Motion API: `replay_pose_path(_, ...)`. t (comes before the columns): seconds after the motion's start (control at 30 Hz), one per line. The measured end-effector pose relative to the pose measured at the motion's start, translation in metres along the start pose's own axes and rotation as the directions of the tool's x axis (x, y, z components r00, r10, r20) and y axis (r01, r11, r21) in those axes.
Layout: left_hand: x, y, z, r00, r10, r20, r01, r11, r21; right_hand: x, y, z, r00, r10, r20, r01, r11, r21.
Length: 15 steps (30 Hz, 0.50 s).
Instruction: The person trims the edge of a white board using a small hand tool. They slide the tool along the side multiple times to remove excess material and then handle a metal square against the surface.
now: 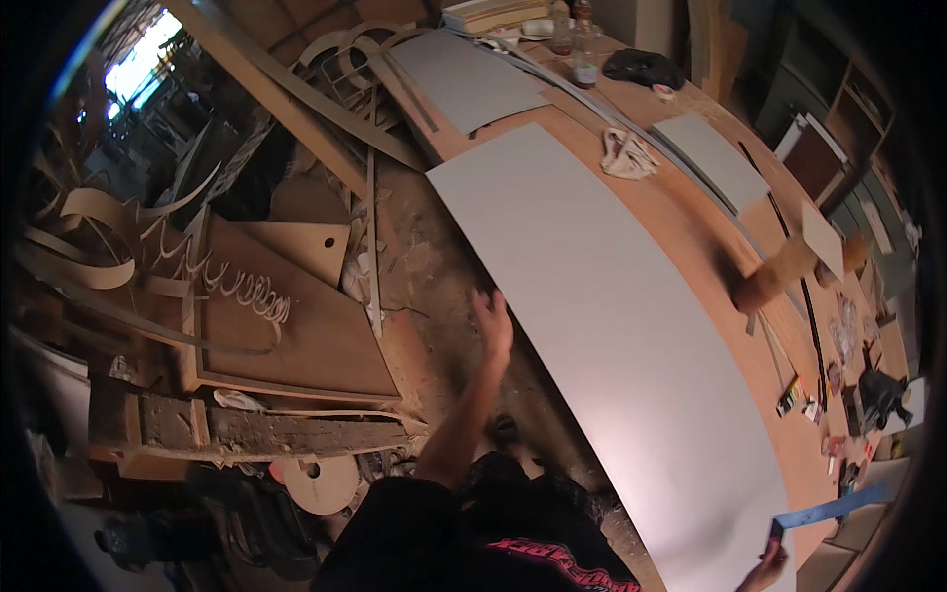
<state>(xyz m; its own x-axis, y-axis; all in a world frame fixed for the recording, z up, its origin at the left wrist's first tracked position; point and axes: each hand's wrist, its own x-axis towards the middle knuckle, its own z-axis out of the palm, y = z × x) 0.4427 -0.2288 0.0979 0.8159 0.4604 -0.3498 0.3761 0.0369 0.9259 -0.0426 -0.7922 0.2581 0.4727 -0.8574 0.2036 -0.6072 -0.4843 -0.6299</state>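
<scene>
A long pale grey-white panel (612, 296) lies slantwise across the wooden workbench (552, 138), its left edge overhanging the floor. Beside that left edge my left hand (495, 326) is raised with its fingers apart, holding nothing; whether it touches the edge I cannot tell. At the panel's near right end, my right hand (765, 572) is partly cut off by the lower rim of the picture. It grips the dark handle of an L-shaped tool, like a try square, whose flat blue blade (834, 506) points right, over the bench's side.
Smaller pale panels (464, 79) lie farther up the bench, with a crumpled cloth (627, 155), bottles (584, 49) and a black bag (643, 69). A wooden block (774, 276) stands to the right. Leftward are a brown board frame (286, 345), curled strips (99, 232) and a slanting beam (276, 99).
</scene>
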Motion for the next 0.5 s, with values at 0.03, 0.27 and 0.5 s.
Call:
replay_pose_path(0.03, 0.005, -0.027, 0.009, 0.967, -0.241, 0.081, 0.249, 0.962, -0.114, -0.028, -0.026, 0.015, 1.0, 0.02, -0.014, -0.019, 0.997, 0.073)
replay_pose_path(0.27, 0.012, -0.037, 0.046, 0.84, -0.325, 0.433, 0.531, 0.652, -0.541, -0.128, -0.196, 0.12, 0.917, -0.061, 0.393, -0.037, 0.971, 0.237)
replay_pose_path(0.5, 0.029, -0.046, 0.032, 0.778, -0.438, 0.45, 0.627, 0.569, -0.532, -0.103, -0.363, 0.228, 0.804, -0.153, 0.575, 0.069, 0.984, 0.167)
